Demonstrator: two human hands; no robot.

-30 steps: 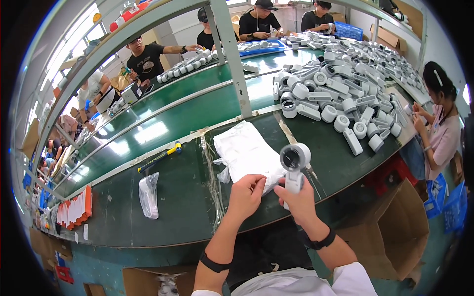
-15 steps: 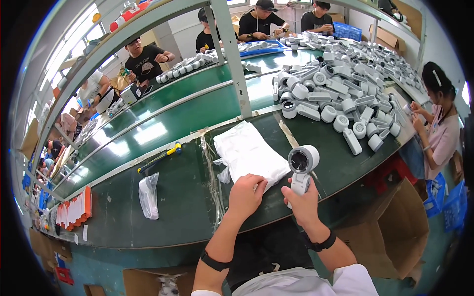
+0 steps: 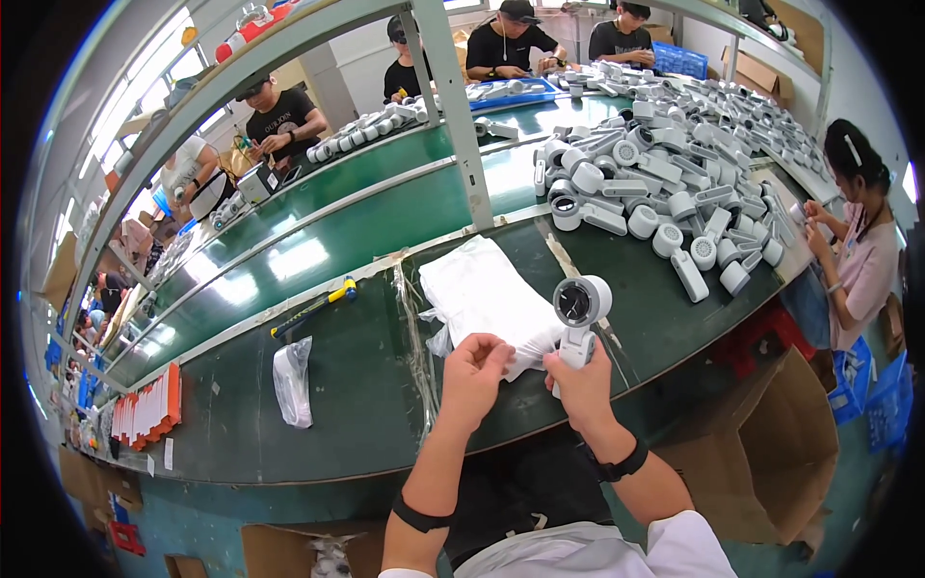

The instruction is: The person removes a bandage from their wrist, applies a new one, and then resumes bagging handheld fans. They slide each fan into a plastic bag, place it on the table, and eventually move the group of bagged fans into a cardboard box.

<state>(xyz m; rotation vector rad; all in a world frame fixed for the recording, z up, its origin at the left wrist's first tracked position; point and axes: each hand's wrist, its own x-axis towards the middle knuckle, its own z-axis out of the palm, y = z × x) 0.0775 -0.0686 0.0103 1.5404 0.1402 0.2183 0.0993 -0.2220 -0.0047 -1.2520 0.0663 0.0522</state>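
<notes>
A light grey handheld fan (image 3: 581,306) stands upright in my right hand (image 3: 585,385), its round dark-fronted head above my fist. My left hand (image 3: 475,376) is closed in a pinch at the near edge of a stack of white plastic bags (image 3: 487,294). Crinkled film stretches from its fingertips toward my right thumb, which meets the bag edge beside the fan's handle. How many layers the left fingers pinch cannot be made out.
Many similar grey fans (image 3: 665,173) lie heaped at the right. Left of the bags are a bagged white item (image 3: 292,382), a yellow-and-black hammer (image 3: 313,308) and orange-white boxes (image 3: 146,409). A metal post (image 3: 464,144) rises behind. Below right stands an open carton (image 3: 761,453). Several co-workers sit around.
My right hand has brought the fan slightly left and up, closer to my left hand. The near bag edge is now drawn up and crinkled between both hands.
</notes>
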